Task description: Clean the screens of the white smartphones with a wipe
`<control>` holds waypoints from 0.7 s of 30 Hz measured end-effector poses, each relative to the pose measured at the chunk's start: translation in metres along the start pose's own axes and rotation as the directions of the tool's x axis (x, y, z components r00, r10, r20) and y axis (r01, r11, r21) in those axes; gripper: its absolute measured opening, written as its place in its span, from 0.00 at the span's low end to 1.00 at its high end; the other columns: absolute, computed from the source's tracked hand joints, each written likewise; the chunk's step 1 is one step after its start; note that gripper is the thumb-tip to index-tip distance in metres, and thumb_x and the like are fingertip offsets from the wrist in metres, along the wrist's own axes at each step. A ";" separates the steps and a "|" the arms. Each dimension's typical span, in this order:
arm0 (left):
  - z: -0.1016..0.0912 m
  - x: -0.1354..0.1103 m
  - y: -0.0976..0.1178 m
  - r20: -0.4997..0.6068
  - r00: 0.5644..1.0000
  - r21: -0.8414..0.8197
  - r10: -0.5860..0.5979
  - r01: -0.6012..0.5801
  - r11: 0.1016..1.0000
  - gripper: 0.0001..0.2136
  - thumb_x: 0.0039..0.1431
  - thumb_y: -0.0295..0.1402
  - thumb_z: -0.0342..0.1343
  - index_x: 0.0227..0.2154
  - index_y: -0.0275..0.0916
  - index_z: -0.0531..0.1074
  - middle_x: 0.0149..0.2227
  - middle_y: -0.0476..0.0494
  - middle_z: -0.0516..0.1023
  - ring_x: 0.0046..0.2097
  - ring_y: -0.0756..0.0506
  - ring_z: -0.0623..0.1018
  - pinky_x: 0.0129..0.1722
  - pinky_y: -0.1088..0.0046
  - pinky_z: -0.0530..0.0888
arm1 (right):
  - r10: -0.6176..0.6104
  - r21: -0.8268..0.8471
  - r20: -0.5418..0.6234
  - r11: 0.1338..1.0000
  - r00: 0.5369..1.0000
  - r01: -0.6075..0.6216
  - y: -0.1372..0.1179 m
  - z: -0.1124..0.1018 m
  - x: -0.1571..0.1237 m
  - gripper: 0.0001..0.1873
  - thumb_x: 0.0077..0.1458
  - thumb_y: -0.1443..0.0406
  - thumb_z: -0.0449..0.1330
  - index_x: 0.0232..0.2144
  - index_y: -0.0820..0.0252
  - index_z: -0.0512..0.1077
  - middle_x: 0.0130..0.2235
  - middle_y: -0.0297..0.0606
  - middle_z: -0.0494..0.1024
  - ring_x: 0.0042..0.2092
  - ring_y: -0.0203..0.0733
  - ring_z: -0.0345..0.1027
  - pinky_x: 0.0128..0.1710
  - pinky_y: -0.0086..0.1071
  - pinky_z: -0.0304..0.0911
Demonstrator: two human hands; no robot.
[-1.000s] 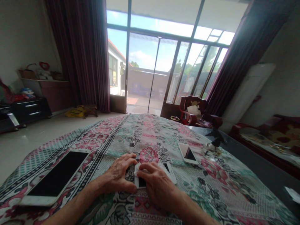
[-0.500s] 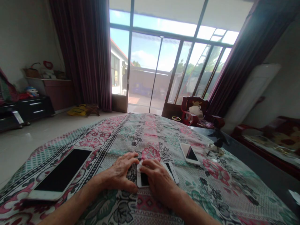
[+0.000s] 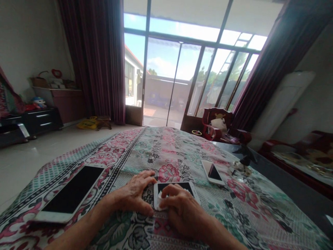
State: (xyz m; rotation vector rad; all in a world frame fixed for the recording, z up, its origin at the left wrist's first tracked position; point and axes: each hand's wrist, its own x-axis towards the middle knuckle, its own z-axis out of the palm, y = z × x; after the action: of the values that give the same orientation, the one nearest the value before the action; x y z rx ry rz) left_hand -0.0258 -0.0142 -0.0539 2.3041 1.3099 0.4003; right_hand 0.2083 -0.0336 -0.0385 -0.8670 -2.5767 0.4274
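Note:
A white phone with a dark screen lies face up on the floral cloth in front of me. My left hand rests on the cloth with its fingers spread, the thumb and fingertips against the phone's left edge. My right hand lies over the near part of the phone. Its fingers are pinched on a small white wad, which presses on the phone's near left corner.
A large white phone lies face up at the left. A smaller one lies to the right, near a glass object. A dark glass tabletop edge shows on the right. Glass doors and curtains stand ahead.
My right hand has drawn the white wad from the far end of the phone toward me, uncovering the screen. The left hand has stayed put.

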 end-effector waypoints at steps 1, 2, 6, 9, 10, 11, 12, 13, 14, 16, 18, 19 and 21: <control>0.000 0.000 0.000 0.004 1.000 -0.004 -0.005 0.005 1.000 0.39 0.35 0.49 0.67 0.53 0.44 0.65 0.65 0.40 0.52 0.65 0.33 0.51 0.61 0.54 0.54 | 0.007 -0.012 0.000 1.000 1.000 -0.007 0.001 0.000 0.002 0.20 0.45 0.76 0.53 0.35 0.51 0.75 0.43 0.31 0.72 0.44 0.38 0.63 0.46 0.32 0.59; -0.001 0.001 0.001 0.009 1.000 -0.008 -0.009 0.009 1.000 0.39 0.34 0.49 0.67 0.53 0.44 0.65 0.65 0.40 0.52 0.65 0.32 0.50 0.61 0.54 0.54 | 0.012 -0.028 0.000 1.000 1.000 -0.012 0.002 0.001 0.004 0.19 0.46 0.76 0.53 0.36 0.51 0.75 0.43 0.32 0.72 0.44 0.39 0.63 0.47 0.33 0.58; -0.001 0.001 0.002 0.014 1.000 -0.027 -0.012 0.012 1.000 0.38 0.34 0.49 0.67 0.52 0.45 0.65 0.65 0.40 0.51 0.65 0.32 0.50 0.62 0.53 0.53 | 0.034 -0.092 -0.018 0.995 0.999 -0.036 0.004 0.002 0.013 0.18 0.53 0.74 0.52 0.42 0.52 0.72 0.47 0.34 0.71 0.45 0.41 0.61 0.49 0.35 0.58; -0.001 0.002 0.002 0.012 1.000 -0.035 -0.025 0.026 0.999 0.40 0.33 0.49 0.67 0.52 0.43 0.65 0.65 0.39 0.51 0.65 0.32 0.50 0.62 0.54 0.53 | 0.063 -0.124 -0.037 0.990 0.997 -0.067 0.006 0.002 0.019 0.18 0.56 0.73 0.50 0.44 0.53 0.71 0.48 0.36 0.70 0.48 0.42 0.60 0.50 0.35 0.57; 0.000 0.002 0.002 0.011 0.999 -0.036 -0.030 0.030 0.999 0.41 0.32 0.49 0.68 0.53 0.42 0.64 0.65 0.38 0.51 0.65 0.32 0.50 0.62 0.55 0.53 | 0.070 -0.132 -0.039 0.988 0.997 -0.075 0.006 0.003 0.020 0.18 0.56 0.73 0.50 0.45 0.53 0.71 0.49 0.37 0.69 0.48 0.42 0.59 0.50 0.36 0.57; 0.001 0.002 0.001 0.007 1.000 -0.038 -0.031 0.031 0.999 0.41 0.32 0.49 0.68 0.53 0.42 0.64 0.65 0.38 0.52 0.65 0.32 0.50 0.62 0.55 0.53 | 0.075 -0.139 -0.043 0.987 0.996 -0.081 0.007 0.003 0.021 0.18 0.56 0.73 0.50 0.46 0.53 0.70 0.49 0.37 0.69 0.48 0.42 0.59 0.51 0.36 0.57; 0.002 0.002 0.000 0.002 1.000 -0.041 -0.026 0.026 0.999 0.41 0.32 0.49 0.68 0.53 0.42 0.64 0.65 0.38 0.52 0.65 0.32 0.50 0.62 0.55 0.53 | 0.078 -0.144 -0.046 0.986 0.996 -0.083 0.007 0.003 0.022 0.18 0.56 0.73 0.50 0.46 0.53 0.70 0.49 0.37 0.69 0.49 0.42 0.59 0.51 0.36 0.57; 0.003 0.003 -0.002 -0.005 1.000 -0.045 -0.019 0.018 0.999 0.40 0.32 0.48 0.68 0.52 0.42 0.64 0.64 0.39 0.52 0.65 0.32 0.50 0.62 0.55 0.53 | 0.076 -0.148 -0.049 0.985 0.996 -0.083 0.007 0.004 0.022 0.18 0.56 0.73 0.50 0.46 0.53 0.70 0.49 0.37 0.69 0.49 0.42 0.59 0.51 0.36 0.57; 0.004 0.003 -0.003 -0.015 1.000 -0.050 -0.007 0.007 0.999 0.40 0.32 0.48 0.68 0.52 0.43 0.64 0.64 0.39 0.52 0.65 0.32 0.51 0.62 0.55 0.53 | 0.073 -0.152 -0.051 0.985 0.996 -0.080 0.007 0.004 0.022 0.18 0.57 0.73 0.50 0.47 0.53 0.70 0.49 0.37 0.69 0.48 0.41 0.59 0.51 0.35 0.57; 0.006 0.004 -0.006 -0.032 0.999 -0.060 0.012 -0.014 0.998 0.38 0.31 0.48 0.68 0.50 0.45 0.65 0.64 0.40 0.52 0.64 0.32 0.51 0.61 0.54 0.54 | 0.064 -0.159 -0.045 0.985 0.997 -0.071 0.007 0.003 0.023 0.17 0.58 0.72 0.50 0.47 0.53 0.69 0.49 0.37 0.69 0.48 0.41 0.59 0.51 0.35 0.57; 0.007 0.004 -0.007 -0.048 0.999 -0.064 0.012 -0.015 0.998 0.37 0.31 0.47 0.68 0.49 0.45 0.66 0.64 0.41 0.53 0.64 0.32 0.52 0.61 0.53 0.54 | 0.060 -0.166 -0.026 0.984 0.998 -0.063 0.006 0.002 0.023 0.17 0.58 0.72 0.51 0.47 0.53 0.69 0.48 0.38 0.69 0.48 0.42 0.59 0.50 0.35 0.57; 0.008 0.004 -0.007 -0.055 0.998 -0.062 0.004 -0.007 0.998 0.36 0.31 0.46 0.69 0.48 0.45 0.66 0.64 0.41 0.53 0.64 0.32 0.52 0.61 0.53 0.54 | 0.059 -0.168 -0.017 0.984 0.998 -0.061 0.006 0.002 0.023 0.17 0.58 0.71 0.51 0.47 0.53 0.69 0.48 0.38 0.69 0.47 0.42 0.59 0.50 0.35 0.57; 0.008 0.005 -0.005 -0.061 0.998 -0.054 -0.014 0.011 0.998 0.35 0.32 0.45 0.69 0.47 0.44 0.67 0.64 0.40 0.54 0.64 0.32 0.53 0.61 0.54 0.55 | 0.059 -0.171 -0.009 0.983 0.998 -0.060 0.005 0.001 0.022 0.16 0.58 0.71 0.51 0.48 0.53 0.69 0.49 0.39 0.68 0.48 0.42 0.59 0.51 0.36 0.57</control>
State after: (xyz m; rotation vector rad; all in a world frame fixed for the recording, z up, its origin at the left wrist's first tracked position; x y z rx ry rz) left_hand -0.0234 -0.0097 -0.0632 2.2544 1.3253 0.4999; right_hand 0.1942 -0.0157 -0.0352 -1.0043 -2.6179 0.2226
